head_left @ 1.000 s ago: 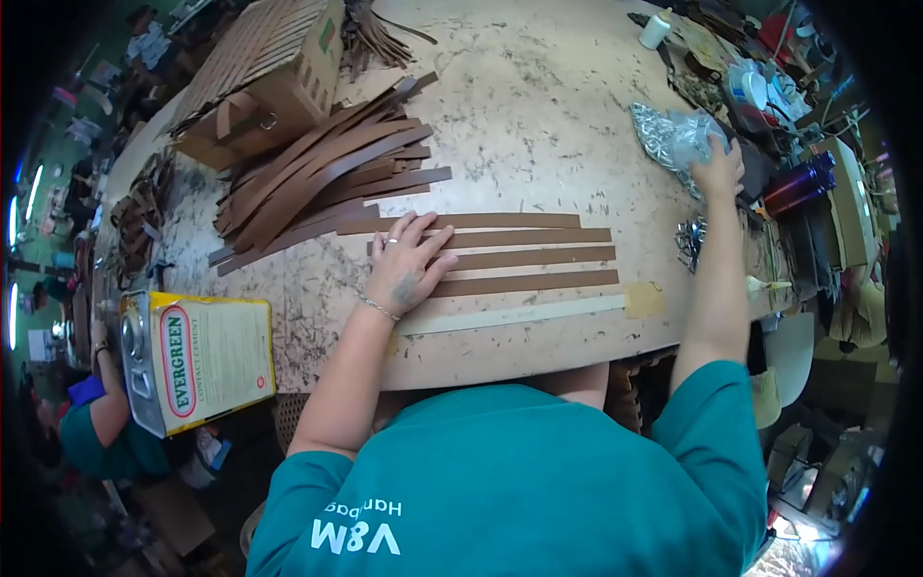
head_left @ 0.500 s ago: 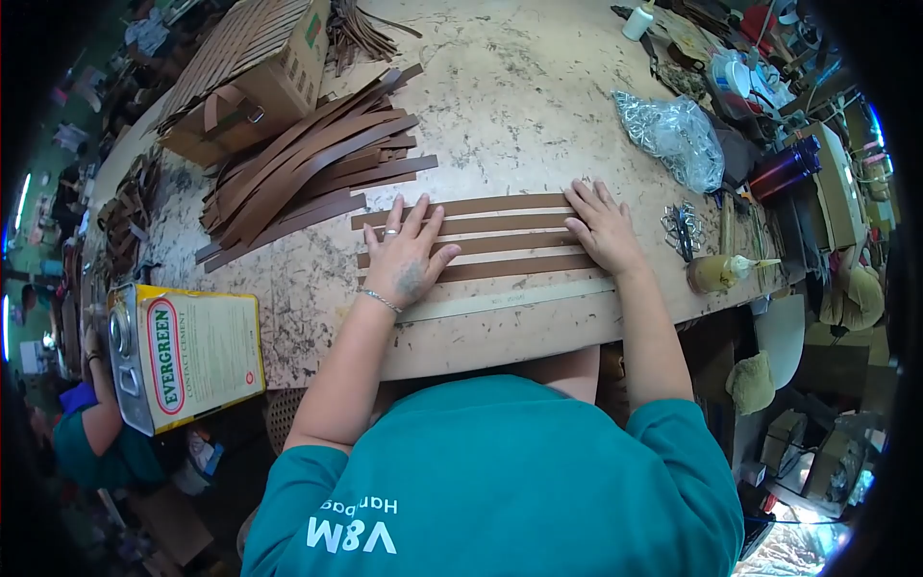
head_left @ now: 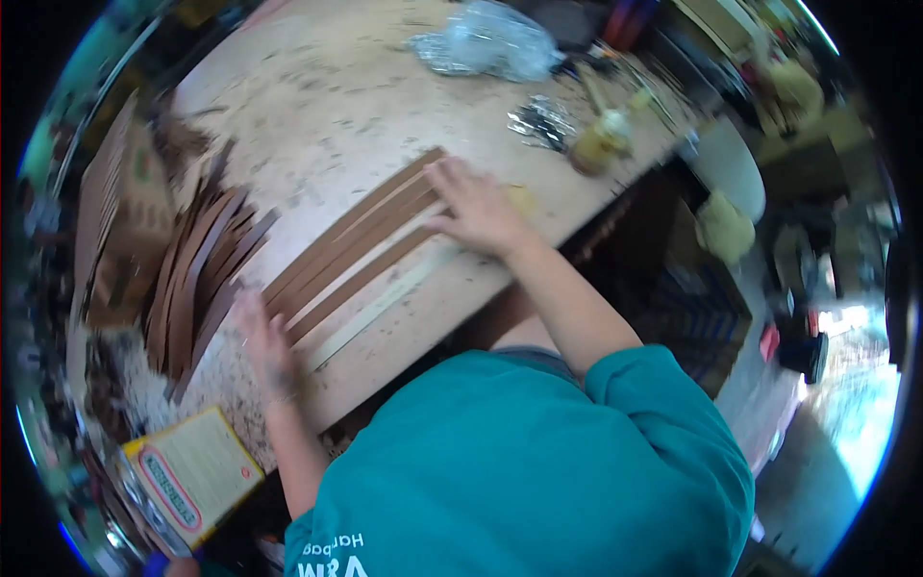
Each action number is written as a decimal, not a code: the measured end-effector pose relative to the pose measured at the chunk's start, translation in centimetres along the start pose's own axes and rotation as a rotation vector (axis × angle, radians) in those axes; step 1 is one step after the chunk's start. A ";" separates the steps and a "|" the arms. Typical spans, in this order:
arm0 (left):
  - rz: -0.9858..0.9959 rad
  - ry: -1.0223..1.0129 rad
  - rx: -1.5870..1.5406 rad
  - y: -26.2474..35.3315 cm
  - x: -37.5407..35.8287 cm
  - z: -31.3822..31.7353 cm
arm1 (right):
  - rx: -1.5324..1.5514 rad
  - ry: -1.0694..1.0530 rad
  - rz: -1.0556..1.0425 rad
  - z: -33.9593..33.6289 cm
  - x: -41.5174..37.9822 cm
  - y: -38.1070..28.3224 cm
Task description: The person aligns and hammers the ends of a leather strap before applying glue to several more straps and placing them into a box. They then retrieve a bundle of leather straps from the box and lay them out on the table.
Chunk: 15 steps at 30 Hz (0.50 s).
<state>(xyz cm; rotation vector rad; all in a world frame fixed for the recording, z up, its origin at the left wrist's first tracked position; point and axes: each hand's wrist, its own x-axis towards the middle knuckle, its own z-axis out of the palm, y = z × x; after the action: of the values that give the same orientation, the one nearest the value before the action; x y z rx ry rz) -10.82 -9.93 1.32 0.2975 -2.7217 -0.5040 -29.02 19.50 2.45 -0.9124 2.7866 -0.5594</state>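
Several brown leather strips lie side by side on the worktable, slanting up to the right. My right hand is open, fingers spread over the strips' right ends. My left hand, blurred by motion, lies at their left ends with its fingers stretched out. On the near side of the strips a pale flat strip runs roughly parallel to them, between my two hands.
A heap of loose brown strips lies left, beside a cardboard box. A yellow-edged cement can stands at the near left. Farther right are a clear plastic bag, a clump of metal pieces and a glue bottle.
The view has swung to the right, so the table and strips now appear slanted. The strips sit closer together at their right ends. My left hand has shifted to the strips' left ends.
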 end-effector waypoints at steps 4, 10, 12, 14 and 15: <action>0.016 0.035 -0.169 -3.7 -1.8 0.7 | 0.075 0.315 -0.042 1.0 -2.9 0.0; -0.172 0.156 -0.603 -2.1 -1.3 0.8 | 0.310 0.582 -0.120 3.5 -17.7 2.8; -0.131 0.141 -0.483 -2.5 -1.5 0.7 | 0.217 0.572 0.318 6.0 -25.3 5.6; -0.160 0.134 -0.532 -3.2 -1.6 1.1 | 0.085 0.545 0.659 7.8 -33.4 9.1; -0.239 0.155 -0.629 -3.7 -1.5 1.3 | 0.003 0.554 0.875 8.6 -37.4 10.4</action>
<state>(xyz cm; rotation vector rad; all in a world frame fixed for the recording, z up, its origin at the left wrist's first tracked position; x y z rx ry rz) -9.41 -12.50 -1.64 0.4636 -2.2424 -1.2976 -2.40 46.97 -8.42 0.5842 3.2126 -0.7100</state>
